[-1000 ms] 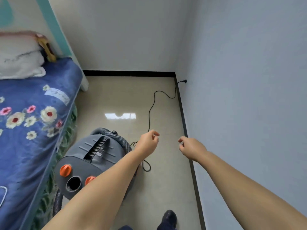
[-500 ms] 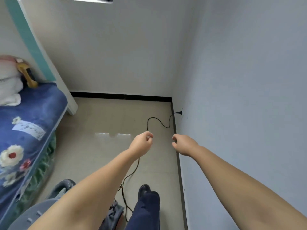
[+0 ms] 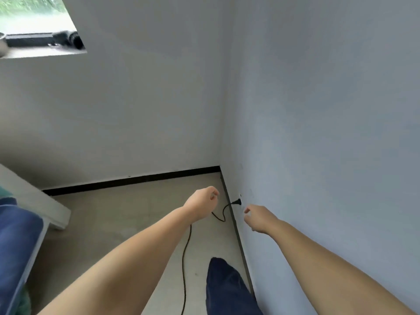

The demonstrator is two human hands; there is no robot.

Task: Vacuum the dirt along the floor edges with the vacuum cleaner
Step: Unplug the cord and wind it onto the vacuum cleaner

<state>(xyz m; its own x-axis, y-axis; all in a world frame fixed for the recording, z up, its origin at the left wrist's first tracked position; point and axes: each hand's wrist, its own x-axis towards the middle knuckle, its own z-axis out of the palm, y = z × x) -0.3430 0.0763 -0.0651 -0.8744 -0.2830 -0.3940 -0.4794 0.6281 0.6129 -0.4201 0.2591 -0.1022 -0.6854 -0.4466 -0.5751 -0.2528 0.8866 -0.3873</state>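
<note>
Near the room's corner, reaching out with both hands toward the plug [image 3: 237, 202] seated in the right wall just above the black skirting [image 3: 127, 181]. Left hand [image 3: 201, 204] hovering over the floor [image 3: 127, 214] with fingers loosely curled, holding nothing; right hand [image 3: 258, 218] hanging close to the wall below the plug, fingers relaxed and slightly bent, also holding nothing, not touching the plug.

Judging the step: dealing with the power connection, either checking or pulling it, rather than sweeping any edge. No vacuum body, hose or nozzle showing, so the machine must be lying somewhere behind or below, out of sight; only its black power cord [image 3: 185, 264] trailing from the plug across the floor, under the left forearm and off the bottom edge.

Next move probably calling for a firm pinch on the plug body, not the cord, or else turning back to pick up the hose.

Counting: two hands, one plug, one cord, one dark trouser leg [image 3: 227, 289] low in view, one bed corner [image 3: 20, 230] at left, one window [image 3: 34, 26] top left.
</note>
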